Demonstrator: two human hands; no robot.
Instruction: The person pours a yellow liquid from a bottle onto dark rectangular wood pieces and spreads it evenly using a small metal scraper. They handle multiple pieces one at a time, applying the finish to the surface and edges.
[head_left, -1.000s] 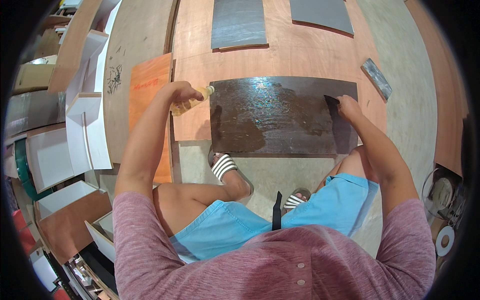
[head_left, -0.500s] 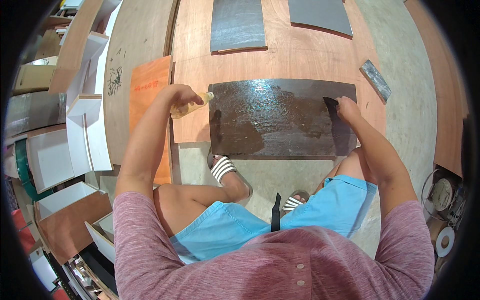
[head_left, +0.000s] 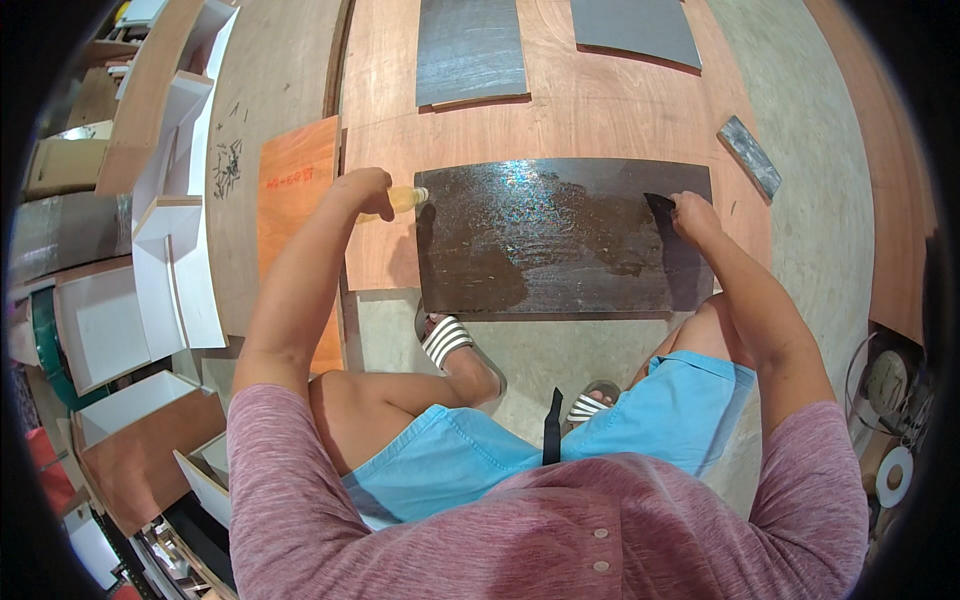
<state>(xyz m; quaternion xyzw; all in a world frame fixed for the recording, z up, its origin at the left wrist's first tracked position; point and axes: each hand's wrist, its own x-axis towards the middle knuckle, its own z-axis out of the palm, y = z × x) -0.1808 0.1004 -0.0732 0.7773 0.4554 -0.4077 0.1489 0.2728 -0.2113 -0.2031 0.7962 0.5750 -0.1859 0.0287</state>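
Note:
A dark brown rectangular panel (head_left: 590, 270) lies in front of me, its surface partly wet and glossy with uneven darker patches. My left hand (head_left: 368, 190) is closed round a clear plastic bottle (head_left: 404, 198) of pale yellow liquid. The bottle lies nearly level in the grip, its mouth pointing right over the panel's left edge. At the panel's right side, my right hand (head_left: 696, 218) pinches a thin black spreader (head_left: 658, 206), which is on or just above the surface; I cannot tell which.
Under the panel is a large plywood sheet (head_left: 380, 130). Two grey panels (head_left: 470, 50) lie at its far side, and a small grey strip (head_left: 749, 158) at the right. An orange board (head_left: 290, 220) lies left. White box frames (head_left: 180, 270) stand farther left.
My left hand has turned slightly, and the bottle's body now shows less, hidden more behind the hand. My right hand and the spreader stay in place.

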